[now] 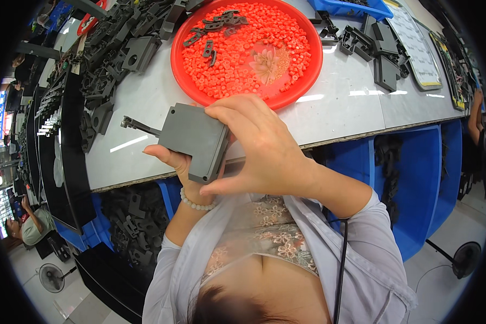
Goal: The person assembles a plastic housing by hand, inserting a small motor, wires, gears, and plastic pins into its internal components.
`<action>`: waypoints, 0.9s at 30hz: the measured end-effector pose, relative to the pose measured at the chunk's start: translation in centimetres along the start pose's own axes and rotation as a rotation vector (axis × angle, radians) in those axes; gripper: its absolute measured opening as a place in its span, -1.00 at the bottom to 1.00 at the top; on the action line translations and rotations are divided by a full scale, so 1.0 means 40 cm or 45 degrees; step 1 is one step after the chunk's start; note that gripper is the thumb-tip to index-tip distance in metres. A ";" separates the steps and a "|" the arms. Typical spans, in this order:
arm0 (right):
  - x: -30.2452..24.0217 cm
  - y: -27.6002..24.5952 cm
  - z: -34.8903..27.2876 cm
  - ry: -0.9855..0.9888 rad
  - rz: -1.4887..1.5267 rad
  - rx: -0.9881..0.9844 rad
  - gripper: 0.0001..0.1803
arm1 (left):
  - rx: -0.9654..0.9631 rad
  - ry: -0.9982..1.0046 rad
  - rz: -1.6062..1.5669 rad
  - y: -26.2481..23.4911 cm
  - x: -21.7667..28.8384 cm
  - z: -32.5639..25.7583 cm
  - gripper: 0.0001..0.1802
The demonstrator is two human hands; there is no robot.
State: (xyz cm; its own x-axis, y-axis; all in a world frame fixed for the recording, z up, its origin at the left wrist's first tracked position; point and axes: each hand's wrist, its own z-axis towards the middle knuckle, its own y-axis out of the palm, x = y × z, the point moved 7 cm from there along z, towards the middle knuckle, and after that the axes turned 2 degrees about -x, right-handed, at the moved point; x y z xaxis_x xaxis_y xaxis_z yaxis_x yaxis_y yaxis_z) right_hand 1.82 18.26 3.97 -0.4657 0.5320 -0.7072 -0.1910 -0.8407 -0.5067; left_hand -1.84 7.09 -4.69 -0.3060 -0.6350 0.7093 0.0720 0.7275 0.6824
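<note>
A dark grey plastic housing (191,132), boxy with a notched corner and small holes, is held between my two hands over the table's front edge. From its left side a thin dark arm sticks out. My left hand (173,157) supports it from below, thumb out to the left, the other fingers hidden behind it. My right hand (262,143) grips its right side, fingers on the upper corner and thumb near the lower one. Beyond my hands a round red tray (313,67) holds many small orange-red plastic pieces and several small dark parts (224,20).
Dark plastic parts (140,54) are heaped at the left of the white table (129,119); more housings (386,73) lie at the right. Blue bins (410,183) stand below the table edge. Another person (32,224) sits at far left. Fans (465,259) stand on the floor.
</note>
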 end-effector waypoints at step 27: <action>0.010 0.022 -0.005 0.019 0.020 -0.049 -0.13 | -0.028 0.083 -0.004 -0.036 0.013 0.004 0.01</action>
State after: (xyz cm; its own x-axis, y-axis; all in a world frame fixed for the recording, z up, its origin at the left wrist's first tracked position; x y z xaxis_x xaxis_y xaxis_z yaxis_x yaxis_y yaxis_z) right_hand 1.63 17.74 3.15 -0.4553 0.5208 -0.7222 -0.1504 -0.8444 -0.5142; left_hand -2.24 5.75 -5.31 -0.2440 -0.6533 0.7167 0.0922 0.7201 0.6877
